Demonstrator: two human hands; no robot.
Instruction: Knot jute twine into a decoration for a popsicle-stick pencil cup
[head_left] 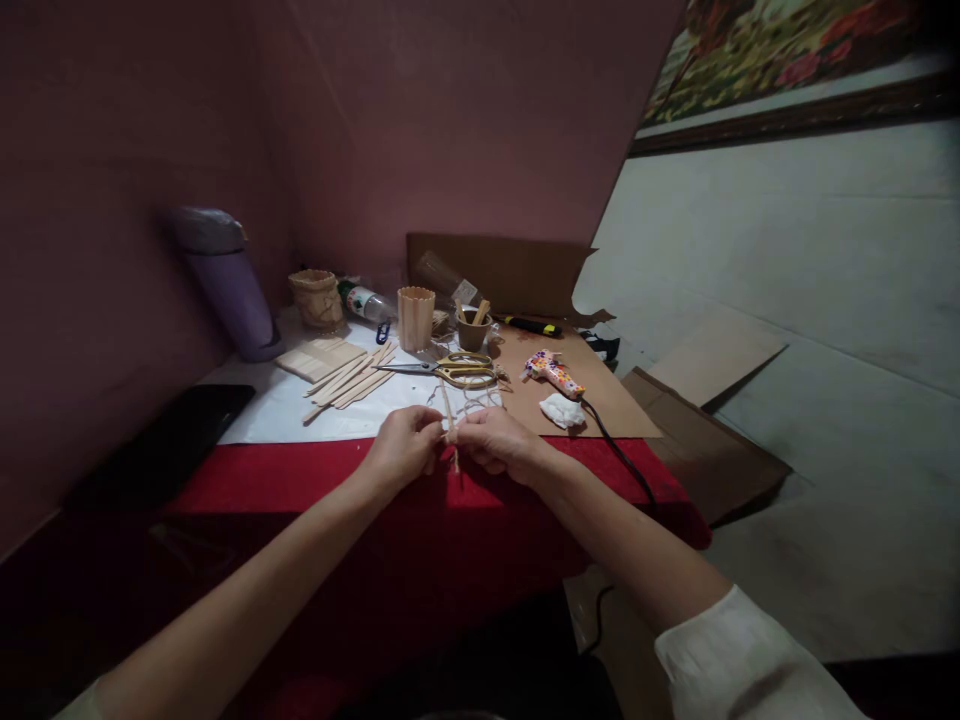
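At the near edge of the counter (300, 480), over the red cloth, both hands meet around one thin wooden stick (450, 420). Left hand (403, 447): fingers curled, pinching the stick from the left. Right hand (496, 441): fingers closed, pinching the same stick from the right. The stick stands roughly upright between the fingertips, its top tilted slightly left, its lower end poking out below the hands. Pale twine (472, 402) loops loosely on the white sheet just behind the hands; whether it is tied to the stick cannot be told.

Behind the hands on the white sheet: scissors (450, 369) with yellow handles, blades pointing left. Left of them, a loose spread of flat sticks (349, 380) and a neat stack (319, 357) beyond. A stick-built cup (415, 317) stands upright further back, a small brown pot (473, 329) with sticks in it just to its right.

On the brown cardboard to the right: glue gun (553, 372) lying on its side, its black cord running off the counter's front edge; a crumpled white wad (562, 410) just beside it. A purple flask (225, 280) stands at the far left, against the wall.
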